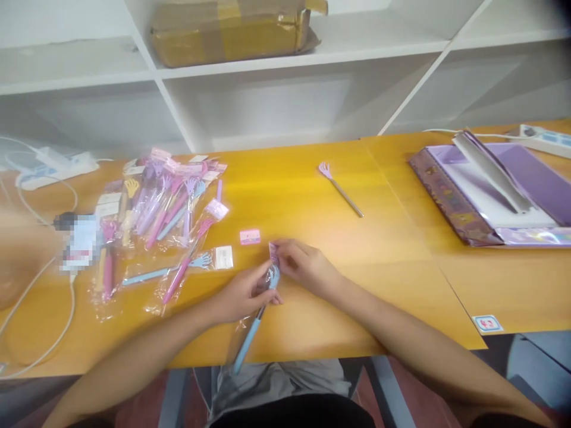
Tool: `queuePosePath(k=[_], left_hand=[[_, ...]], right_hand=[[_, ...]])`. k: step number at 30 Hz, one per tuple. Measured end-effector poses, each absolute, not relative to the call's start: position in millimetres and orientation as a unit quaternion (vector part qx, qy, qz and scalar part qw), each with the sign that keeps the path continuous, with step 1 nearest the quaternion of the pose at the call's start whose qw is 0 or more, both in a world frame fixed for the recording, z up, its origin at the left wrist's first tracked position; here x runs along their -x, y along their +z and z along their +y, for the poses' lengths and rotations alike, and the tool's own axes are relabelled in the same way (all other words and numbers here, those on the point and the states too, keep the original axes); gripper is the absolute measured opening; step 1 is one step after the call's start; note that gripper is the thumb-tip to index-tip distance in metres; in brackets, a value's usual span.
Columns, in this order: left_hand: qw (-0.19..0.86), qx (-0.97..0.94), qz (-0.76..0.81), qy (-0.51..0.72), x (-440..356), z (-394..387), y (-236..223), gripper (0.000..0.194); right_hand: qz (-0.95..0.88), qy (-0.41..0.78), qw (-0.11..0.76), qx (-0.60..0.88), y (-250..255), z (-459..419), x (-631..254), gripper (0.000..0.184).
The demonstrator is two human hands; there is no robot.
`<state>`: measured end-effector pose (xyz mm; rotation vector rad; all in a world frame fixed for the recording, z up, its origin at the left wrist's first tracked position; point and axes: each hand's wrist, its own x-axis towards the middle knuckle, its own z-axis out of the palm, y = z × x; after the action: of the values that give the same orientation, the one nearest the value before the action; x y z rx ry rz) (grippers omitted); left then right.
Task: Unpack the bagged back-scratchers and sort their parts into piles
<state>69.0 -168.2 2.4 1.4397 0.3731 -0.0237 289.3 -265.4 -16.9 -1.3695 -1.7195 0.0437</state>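
My left hand grips a blue back scratcher in a clear plastic sleeve, near its claw end, at the front middle of the yellow table. My right hand pinches a small pink header card at the top of that sleeve. Another pink card lies flat just behind the hands. To the left lies a pile of bagged scratchers in pink, purple, blue and yellow.
A bare pink-headed scratcher with a metal shaft lies alone at the back middle. A purple box with a stack of sleeves sits at right. Power strips and white cables run at left. A cardboard parcel rests on the white shelf.
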Motion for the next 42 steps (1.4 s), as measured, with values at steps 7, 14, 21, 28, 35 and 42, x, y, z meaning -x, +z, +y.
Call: queuePosePath(k=[7,14,21,28,35,42], left_hand=[[0.714,-0.684,0.147,-0.026,-70.2,-167.5,0.2,0.080],[0.728,-0.666,0.162,0.009,-72.7,-160.3,0.6,0.074],[0.703,-0.691,0.165,0.028,-75.6,-159.2,6.9,0.068],[0.143,-0.948,0.233,0.163,-48.0,-88.9,54.7,0.048],[-0.002,-0.913,0.401,0.078,-25.8,-20.3,41.5,0.077],[-0.044,-0.880,0.465,0.083,-54.1,6.8,49.6,0.074]], right_hand=[[-0.663,0.024,0.468,0.584,-5.8,-269.4,-286.4,0.016],[-0.568,0.117,0.497,0.646,-2.3,-269.1,-308.9,0.009],[-0.615,0.137,0.492,0.601,-12.4,-258.1,-321.7,0.025],[-0.593,0.132,0.505,0.613,-17.2,-252.0,-322.8,0.032],[-0.580,0.178,0.513,0.606,-23.5,-250.6,-325.4,0.033],[-0.605,0.138,0.504,0.601,-16.6,-251.6,-325.7,0.030]])
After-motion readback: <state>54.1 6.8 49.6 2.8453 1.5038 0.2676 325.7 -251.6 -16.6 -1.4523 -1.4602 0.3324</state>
